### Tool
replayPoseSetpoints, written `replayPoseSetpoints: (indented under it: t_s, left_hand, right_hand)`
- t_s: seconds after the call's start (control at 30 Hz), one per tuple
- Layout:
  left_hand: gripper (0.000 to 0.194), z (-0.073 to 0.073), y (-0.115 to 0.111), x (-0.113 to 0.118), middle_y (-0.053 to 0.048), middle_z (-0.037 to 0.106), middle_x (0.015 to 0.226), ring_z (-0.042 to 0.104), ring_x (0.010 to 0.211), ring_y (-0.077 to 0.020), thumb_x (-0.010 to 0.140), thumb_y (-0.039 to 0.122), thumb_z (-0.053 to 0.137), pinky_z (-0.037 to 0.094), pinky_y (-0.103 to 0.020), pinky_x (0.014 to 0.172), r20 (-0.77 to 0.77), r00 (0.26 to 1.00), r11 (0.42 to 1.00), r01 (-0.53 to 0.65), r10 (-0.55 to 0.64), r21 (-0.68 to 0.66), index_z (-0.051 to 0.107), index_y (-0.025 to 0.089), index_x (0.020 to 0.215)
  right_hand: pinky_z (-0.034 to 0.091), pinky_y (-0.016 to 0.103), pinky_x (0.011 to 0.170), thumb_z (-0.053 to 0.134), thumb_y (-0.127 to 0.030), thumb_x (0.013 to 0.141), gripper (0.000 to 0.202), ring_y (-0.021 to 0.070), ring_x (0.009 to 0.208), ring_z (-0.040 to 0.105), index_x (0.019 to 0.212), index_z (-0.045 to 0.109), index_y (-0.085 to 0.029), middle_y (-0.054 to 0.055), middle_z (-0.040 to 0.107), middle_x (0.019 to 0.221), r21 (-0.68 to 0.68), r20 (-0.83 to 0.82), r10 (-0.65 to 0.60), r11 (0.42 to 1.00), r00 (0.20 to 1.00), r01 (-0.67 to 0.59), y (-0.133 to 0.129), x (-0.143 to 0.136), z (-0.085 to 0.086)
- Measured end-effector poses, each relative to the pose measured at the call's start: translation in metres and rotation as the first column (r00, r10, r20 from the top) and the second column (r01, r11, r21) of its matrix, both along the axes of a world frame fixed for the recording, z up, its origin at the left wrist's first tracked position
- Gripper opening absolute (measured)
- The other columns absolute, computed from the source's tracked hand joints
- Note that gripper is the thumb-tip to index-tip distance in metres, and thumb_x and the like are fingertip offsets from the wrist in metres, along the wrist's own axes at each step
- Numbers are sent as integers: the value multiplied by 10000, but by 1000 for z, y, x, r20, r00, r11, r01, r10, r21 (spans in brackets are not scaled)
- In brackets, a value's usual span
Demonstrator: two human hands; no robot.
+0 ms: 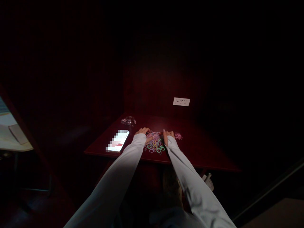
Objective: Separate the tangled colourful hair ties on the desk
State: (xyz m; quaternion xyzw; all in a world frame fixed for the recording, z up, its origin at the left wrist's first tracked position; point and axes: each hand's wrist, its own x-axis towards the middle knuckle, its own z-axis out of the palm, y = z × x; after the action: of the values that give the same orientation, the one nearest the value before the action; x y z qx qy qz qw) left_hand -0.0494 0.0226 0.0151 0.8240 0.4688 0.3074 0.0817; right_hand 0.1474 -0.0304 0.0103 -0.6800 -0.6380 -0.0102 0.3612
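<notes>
A loose pile of small colourful elastic hair ties lies near the front edge of the dark red table. At its left side rests my left hand, with fingers and thumb apart around the edge of the pile. My right hand is at the opposite side, its thumb standing away from bent fingers. Neither hand visibly holds a hair tie. Just beyond the right hand is a small pink bunch, perhaps more hair ties. My palms and some fingertips are hidden.
A phone with a lit screen lies left of my left forearm. Behind it stands a small clear container with pinkish bits beside it. A white wall socket is on the back panel. Dark panels rise at the left and back.
</notes>
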Motion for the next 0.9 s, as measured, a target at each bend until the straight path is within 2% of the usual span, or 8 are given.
replayPoseSetpoints:
  t_s: [0.17,0.3,0.5,0.67,0.9]
  left_hand:
    - [226,-5,9,2,-16,728,1071,642,1048,-212,811,244,785,503,-309,953,52,997,995,67,-64,-70,687,242,1016]
    - [211,-7,13,2,-17,729,1013,659,946,-181,794,171,769,515,-275,860,141,984,988,122,-108,-96,701,216,988]
    - [149,-6,15,3,0,720,911,649,857,-158,774,123,743,517,-249,809,213,973,989,114,-92,-94,709,214,886]
    - [127,-4,14,3,4,702,854,609,745,-130,776,125,730,506,-229,735,262,962,988,112,-81,-105,714,196,880]
    - [108,-8,13,4,-17,697,896,592,740,-127,885,195,630,516,-240,724,304,951,993,87,-59,-80,712,187,955]
  right_hand:
    - [457,431,979,289,-378,1107,532,284,1115,577,922,759,-211,137,716,946,-104,34,-51,993,998,54,1,-2,3]
    - [441,403,985,296,-390,1111,521,281,1162,573,945,751,-199,152,721,987,-163,59,-58,984,997,67,-3,-4,10]
    - [426,391,1016,231,-331,1115,564,275,1179,566,990,763,-192,155,746,1088,-202,97,-42,978,994,61,-7,-6,12]
    - [424,388,1032,269,-353,1119,538,259,1154,565,1036,782,-212,126,753,1129,-167,78,-22,985,997,34,-4,-3,7]
    - [436,413,1013,291,-356,1115,553,247,1050,571,945,802,-228,105,756,1004,-36,-7,72,997,997,-72,-2,1,0]
